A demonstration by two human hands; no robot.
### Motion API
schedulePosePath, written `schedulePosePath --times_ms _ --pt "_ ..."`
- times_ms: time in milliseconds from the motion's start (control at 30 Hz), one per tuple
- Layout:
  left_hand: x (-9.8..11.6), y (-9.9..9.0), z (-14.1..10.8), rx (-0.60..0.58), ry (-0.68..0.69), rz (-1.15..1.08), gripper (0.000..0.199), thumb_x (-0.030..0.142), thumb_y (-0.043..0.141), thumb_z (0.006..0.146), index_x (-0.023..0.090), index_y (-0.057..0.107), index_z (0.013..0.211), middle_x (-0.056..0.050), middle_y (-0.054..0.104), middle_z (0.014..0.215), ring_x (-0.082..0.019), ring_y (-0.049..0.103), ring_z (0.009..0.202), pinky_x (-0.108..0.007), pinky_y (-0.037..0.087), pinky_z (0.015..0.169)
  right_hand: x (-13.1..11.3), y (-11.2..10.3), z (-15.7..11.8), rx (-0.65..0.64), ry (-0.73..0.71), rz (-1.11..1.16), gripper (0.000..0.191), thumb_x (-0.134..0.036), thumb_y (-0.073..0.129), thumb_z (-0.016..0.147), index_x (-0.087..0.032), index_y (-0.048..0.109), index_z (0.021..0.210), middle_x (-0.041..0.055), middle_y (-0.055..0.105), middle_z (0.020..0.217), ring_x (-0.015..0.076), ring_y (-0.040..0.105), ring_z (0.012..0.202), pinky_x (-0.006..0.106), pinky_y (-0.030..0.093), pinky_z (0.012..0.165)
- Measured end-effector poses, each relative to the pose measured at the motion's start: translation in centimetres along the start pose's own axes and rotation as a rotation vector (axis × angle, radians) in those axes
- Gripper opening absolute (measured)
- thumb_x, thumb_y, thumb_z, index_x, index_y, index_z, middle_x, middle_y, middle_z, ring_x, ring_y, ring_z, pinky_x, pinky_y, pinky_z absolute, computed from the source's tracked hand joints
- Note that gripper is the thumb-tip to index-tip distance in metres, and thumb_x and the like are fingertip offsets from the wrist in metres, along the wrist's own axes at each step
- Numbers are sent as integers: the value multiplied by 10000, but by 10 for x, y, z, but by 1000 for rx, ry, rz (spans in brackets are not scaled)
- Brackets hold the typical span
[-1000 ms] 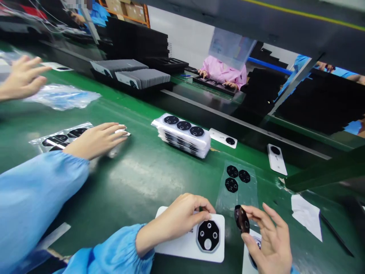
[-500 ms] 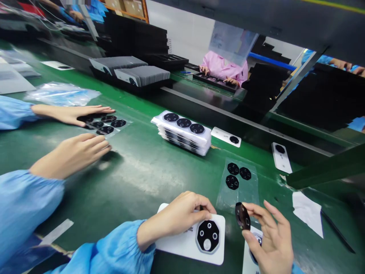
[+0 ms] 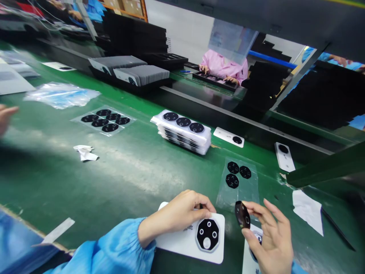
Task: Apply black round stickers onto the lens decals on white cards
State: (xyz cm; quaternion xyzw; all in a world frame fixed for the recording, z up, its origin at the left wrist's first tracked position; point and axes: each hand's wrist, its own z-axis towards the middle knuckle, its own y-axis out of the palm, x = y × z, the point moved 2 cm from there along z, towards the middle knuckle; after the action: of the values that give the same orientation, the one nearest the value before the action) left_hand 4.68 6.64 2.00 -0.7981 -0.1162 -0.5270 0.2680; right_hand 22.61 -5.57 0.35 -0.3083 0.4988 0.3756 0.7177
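Observation:
My left hand (image 3: 182, 213) lies across a white phone back panel (image 3: 176, 251), thumb and fingers pressed together near the panel's upper edge; whatever is between them is hidden. At the panel's right end sits a black octagonal camera plate (image 3: 207, 235) with ring-shaped openings. In my right hand (image 3: 270, 232), a dark glossy camera lens cover (image 3: 242, 215) is pinched on edge between thumb and fingers. Below it is a second white panel (image 3: 248, 255), partly covered by that hand. Behind both hands a clear film sheet (image 3: 245, 194) carries three black lens covers (image 3: 233, 181).
A stack of film sheets (image 3: 185, 137) stands mid-table, with another lens cover sheet (image 3: 110, 121) left of it. White panels (image 3: 228, 136) lie behind, beside a green post (image 3: 325, 167). Crumpled paper (image 3: 85, 153) lies left. A co-worker's hand (image 3: 5, 118) shows at the left edge.
The co-worker's two hands have left the film sheet at left, one now at the frame's edge, uncovering the sheet and a crumpled paper. My own hands have hardly moved.

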Motion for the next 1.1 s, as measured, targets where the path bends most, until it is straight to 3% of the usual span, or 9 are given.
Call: schedulePosePath --times_ms 300,467,1100 --pt "-1 0 1 -10 -5 -28 198 215 548 814 188 728 893 -8 743 779 -147 656 691 -172 438 581 4 -6 2 -81 -96 -43 598 -115 702 769 -212 408 1280 92 664 1075 227 610 994 390 517 816" --pt "-4 0 3 -3 6 -45 198 221 548 809 170 724 885 -16 743 785 -151 656 701 -178 447 596 2 -3 0 -12 -23 -26 574 -178 716 772 -208 419 1262 92 656 1076 235 595 1001 415 490 846" --pt "-1 -3 3 27 42 -98 232 284 560 810 138 719 898 -56 742 840 -178 667 745 -207 478 634 -2 3 -2 10 24 -16 553 -249 723 781 -245 428 1249 57 662 1074 200 601 971 350 474 837"
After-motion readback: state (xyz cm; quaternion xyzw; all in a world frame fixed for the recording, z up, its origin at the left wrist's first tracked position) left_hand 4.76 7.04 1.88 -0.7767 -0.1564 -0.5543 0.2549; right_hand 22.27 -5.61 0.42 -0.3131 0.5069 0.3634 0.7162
